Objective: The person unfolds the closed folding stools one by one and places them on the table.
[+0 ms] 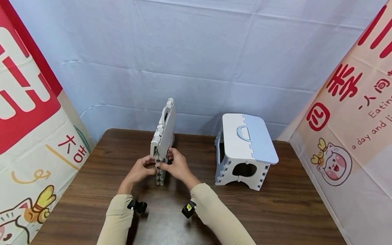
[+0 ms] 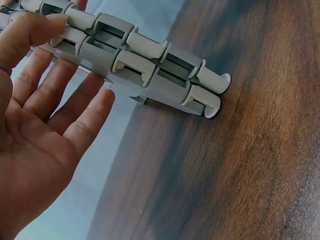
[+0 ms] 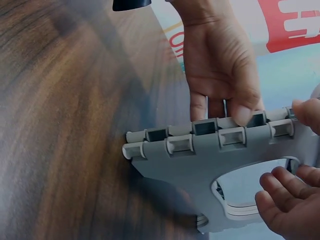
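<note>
A folded step stool [image 1: 166, 131], grey and white with a carrying handle along its top, stands on end on the table between my hands. My left hand [image 1: 138, 170] grips its near hinged edge from the left; in the left wrist view the thumb lies on the interlocking hinge knuckles [image 2: 137, 67], with the fingers behind the panel. From the right, my right hand [image 1: 180, 166] holds the same edge, its thumb on the hinges. The right wrist view has the right fingers [image 3: 285, 192] beside the oval opening in the leg panel.
An unfolded step stool [image 1: 235, 136], white and light blue, stands on its legs to the right. The brown wooden table [image 1: 294, 207] ends at a pale cloth backdrop [image 1: 196, 61]. Printed banners [image 1: 340, 129] hang at both sides.
</note>
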Available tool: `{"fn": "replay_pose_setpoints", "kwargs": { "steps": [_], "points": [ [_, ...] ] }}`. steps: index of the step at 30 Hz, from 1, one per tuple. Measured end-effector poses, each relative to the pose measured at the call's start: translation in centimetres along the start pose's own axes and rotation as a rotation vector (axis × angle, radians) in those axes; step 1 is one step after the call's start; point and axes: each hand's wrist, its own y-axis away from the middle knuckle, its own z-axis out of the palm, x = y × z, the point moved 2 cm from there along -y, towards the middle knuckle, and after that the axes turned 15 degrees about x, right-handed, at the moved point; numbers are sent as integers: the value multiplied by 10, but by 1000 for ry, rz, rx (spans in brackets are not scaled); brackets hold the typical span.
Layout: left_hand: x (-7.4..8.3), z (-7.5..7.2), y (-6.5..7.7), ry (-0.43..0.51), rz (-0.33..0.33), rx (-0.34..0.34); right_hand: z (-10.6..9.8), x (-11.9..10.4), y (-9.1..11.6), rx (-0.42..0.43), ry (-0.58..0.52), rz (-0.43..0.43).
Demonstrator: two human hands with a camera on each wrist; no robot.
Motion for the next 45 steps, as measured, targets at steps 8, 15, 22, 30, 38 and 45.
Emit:
{"fn": "replay_pose_setpoints", "kwargs": {
  "steps": [8,15,22,30,38,45],
  "points": [
    [-10,-1,-4,26,4,-10,10,9,0,-21,-4,11],
    [-26,-2,-9,19,24,13,12,11,0,-29,-37,-6],
    [-28,-1,-10,15,40,13,10,12,0,-22,1,3],
    [-27,0,-12,73,4,-12,11,13,2,-11,-98,28],
    [1,1,-2,3,57,-29,11,17,5,13,-139,38],
    [7,3,2,-9,65,13,7,18,5,19,-176,45]
  ]
}}
